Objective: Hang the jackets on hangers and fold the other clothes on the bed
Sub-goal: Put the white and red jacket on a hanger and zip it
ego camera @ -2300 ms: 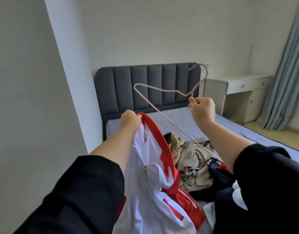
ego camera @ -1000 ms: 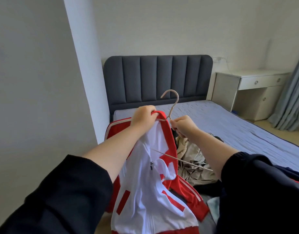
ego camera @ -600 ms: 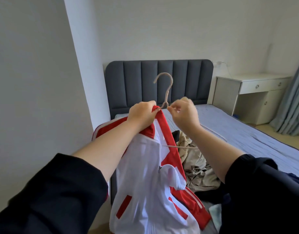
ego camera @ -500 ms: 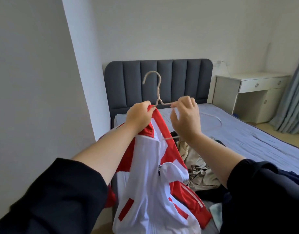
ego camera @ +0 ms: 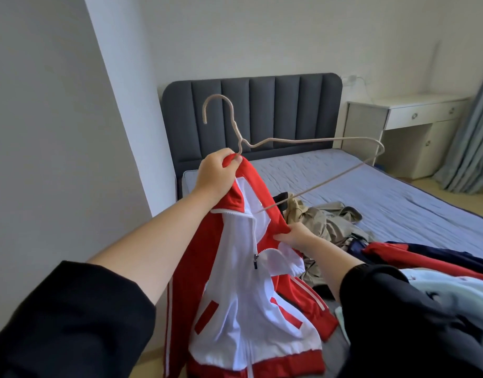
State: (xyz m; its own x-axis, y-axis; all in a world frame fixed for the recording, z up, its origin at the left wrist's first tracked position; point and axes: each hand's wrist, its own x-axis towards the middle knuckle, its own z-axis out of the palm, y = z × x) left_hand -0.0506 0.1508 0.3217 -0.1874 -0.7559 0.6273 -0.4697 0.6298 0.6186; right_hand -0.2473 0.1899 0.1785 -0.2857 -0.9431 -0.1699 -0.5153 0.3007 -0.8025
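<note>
Left hand (ego camera: 217, 175): gripping jacket (ego camera: 234, 296) collar and hanger (ego camera: 303, 140) neck together, raised. Jacket: hanging soft, light, probably slippery; shoulders looking the best hold. Hanger: thin, stiff. Right hand (ego camera: 296, 236): pinching red front edge, lower, over bed (ego camera: 371, 192).

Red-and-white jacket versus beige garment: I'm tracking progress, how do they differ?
The red-and-white jacket is held up by the left hand and right hand, a hanger partly inside it; the beige garment lies crumpled on the bed, untouched. The jacket is two-coloured; the beige garment is plain. Neither is hung or folded yet.
</note>
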